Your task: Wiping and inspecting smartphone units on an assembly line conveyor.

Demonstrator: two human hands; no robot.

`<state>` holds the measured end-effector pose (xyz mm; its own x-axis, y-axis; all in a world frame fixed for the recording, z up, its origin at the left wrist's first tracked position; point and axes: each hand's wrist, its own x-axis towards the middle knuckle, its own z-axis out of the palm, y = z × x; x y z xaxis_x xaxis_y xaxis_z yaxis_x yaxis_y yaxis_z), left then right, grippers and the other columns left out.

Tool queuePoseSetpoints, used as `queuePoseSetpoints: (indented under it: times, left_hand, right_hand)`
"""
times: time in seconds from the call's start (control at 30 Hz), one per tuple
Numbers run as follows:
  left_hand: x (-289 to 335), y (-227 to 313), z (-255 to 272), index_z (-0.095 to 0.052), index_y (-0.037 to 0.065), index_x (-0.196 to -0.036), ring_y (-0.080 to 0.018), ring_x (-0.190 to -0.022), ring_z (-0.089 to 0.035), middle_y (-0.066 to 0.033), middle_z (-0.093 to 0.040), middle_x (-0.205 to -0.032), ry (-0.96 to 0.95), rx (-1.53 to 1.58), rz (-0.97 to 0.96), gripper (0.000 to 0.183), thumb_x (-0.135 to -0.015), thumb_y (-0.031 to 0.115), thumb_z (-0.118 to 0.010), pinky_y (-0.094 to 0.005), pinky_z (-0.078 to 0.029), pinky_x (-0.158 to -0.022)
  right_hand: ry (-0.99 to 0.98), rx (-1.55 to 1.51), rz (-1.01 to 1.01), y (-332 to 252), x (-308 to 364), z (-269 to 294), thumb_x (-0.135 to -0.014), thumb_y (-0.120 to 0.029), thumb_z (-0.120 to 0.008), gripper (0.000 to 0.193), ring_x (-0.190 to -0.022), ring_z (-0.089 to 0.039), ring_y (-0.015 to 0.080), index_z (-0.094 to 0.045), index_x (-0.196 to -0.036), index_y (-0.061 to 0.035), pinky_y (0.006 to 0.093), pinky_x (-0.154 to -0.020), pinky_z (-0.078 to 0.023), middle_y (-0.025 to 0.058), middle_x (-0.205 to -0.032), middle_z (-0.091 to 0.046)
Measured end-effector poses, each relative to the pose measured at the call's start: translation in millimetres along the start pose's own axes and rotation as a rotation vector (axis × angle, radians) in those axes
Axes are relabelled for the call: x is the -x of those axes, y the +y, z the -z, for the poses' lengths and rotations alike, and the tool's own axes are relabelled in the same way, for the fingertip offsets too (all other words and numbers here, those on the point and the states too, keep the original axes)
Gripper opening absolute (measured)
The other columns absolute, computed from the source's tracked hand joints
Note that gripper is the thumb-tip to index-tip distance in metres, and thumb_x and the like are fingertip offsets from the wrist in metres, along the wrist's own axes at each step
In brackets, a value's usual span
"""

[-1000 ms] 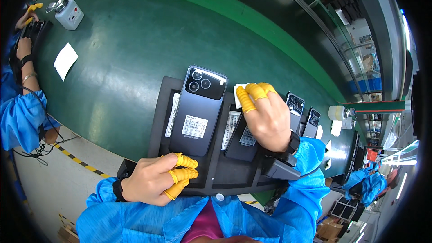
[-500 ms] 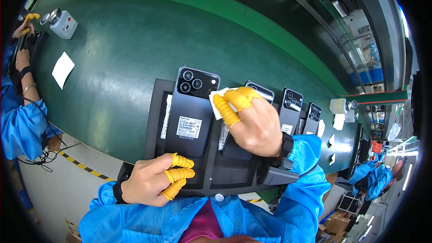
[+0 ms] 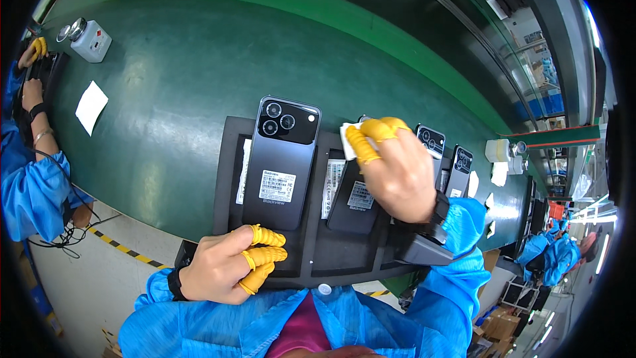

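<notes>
My left hand [image 3: 228,268], with yellow finger cots, grips the near edge of a black slotted tray [image 3: 228,166] that holds several dark smartphones lying back side up. The nearest phone [image 3: 281,159] on the left shows a camera block and a white label. My right hand [image 3: 394,169], also in yellow cots, presses a small white cloth [image 3: 349,138] onto the top of the second phone [image 3: 354,199]. More phones [image 3: 458,171] stand in the slots to the right, partly hidden behind my right wrist.
The tray rests at the near edge of a green conveyor belt [image 3: 185,73]. A white paper [image 3: 91,106] and a small white box [image 3: 93,40] lie far left, by a co-worker's blue sleeve [image 3: 26,185]. Other blue-clad workers [image 3: 553,255] are at lower right.
My right hand with the white cloth has shifted left along the tray from the third phone onto the second one. My left hand has stayed on the tray's near edge.
</notes>
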<state>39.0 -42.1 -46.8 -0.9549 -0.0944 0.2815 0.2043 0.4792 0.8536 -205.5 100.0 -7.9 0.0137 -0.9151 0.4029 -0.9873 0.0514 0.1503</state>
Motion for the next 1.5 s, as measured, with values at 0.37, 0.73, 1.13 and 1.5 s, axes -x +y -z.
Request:
queuePoseSetpoints:
  times: [0.37, 0.73, 1.13, 1.5]
  left_hand:
    - [-3.0, 0.2, -2.5, -0.070, 0.000, -0.091, -0.0292, -0.081, -0.067, -0.0160, -0.064, -0.090, 0.021, 0.006, 0.020, 0.020, -0.070, -0.001, -0.070, -0.0327, -0.055, -0.068]
    - [-5.1, 6.7, -1.1, -0.069, -0.001, -0.091, -0.0290, -0.084, -0.065, -0.0171, -0.063, -0.092, -0.027, -0.059, 0.088, 0.020, -0.071, -0.001, -0.069, -0.0329, -0.053, -0.072]
    - [-8.1, 8.9, -4.7, -0.068, 0.000, -0.090, -0.0288, -0.082, -0.064, -0.0164, -0.064, -0.094, -0.029, -0.115, 0.134, 0.019, -0.071, 0.001, -0.067, -0.0335, -0.051, -0.071]
    - [-9.1, 13.7, -5.6, -0.067, -0.002, -0.088, -0.0288, -0.079, -0.062, -0.0157, -0.062, -0.090, -0.032, -0.146, 0.172, 0.021, -0.067, -0.002, -0.065, -0.0317, -0.049, -0.067]
  right_hand:
    - [0.016, 0.191, -0.320, 8.1, 60.1, 44.8, -0.056, 0.007, -0.065, 0.018, -0.074, -0.058, 0.0298, -0.064, -0.074, 0.0046, 0.0377, -0.062, -0.051, 0.0171, -0.093, -0.061]
    - [0.047, 0.034, -0.256, -3.3, 63.9, 19.4, -0.063, -0.004, -0.066, 0.033, -0.087, -0.060, 0.0284, -0.068, -0.094, 0.0037, 0.0367, -0.074, -0.053, 0.0134, -0.097, -0.060]
    - [0.024, 0.101, -0.274, 2.1, 83.8, 15.6, -0.064, -0.005, -0.069, 0.023, -0.085, -0.059, 0.0287, -0.067, -0.084, 0.0050, 0.0356, -0.071, -0.052, 0.0151, -0.096, -0.059]
    - [0.002, 0.235, -0.631, -4.1, 148.3, 57.2, -0.058, 0.004, -0.069, 0.015, -0.070, -0.057, 0.0298, -0.056, -0.065, 0.0018, 0.0373, -0.060, -0.051, 0.0149, -0.088, -0.059]
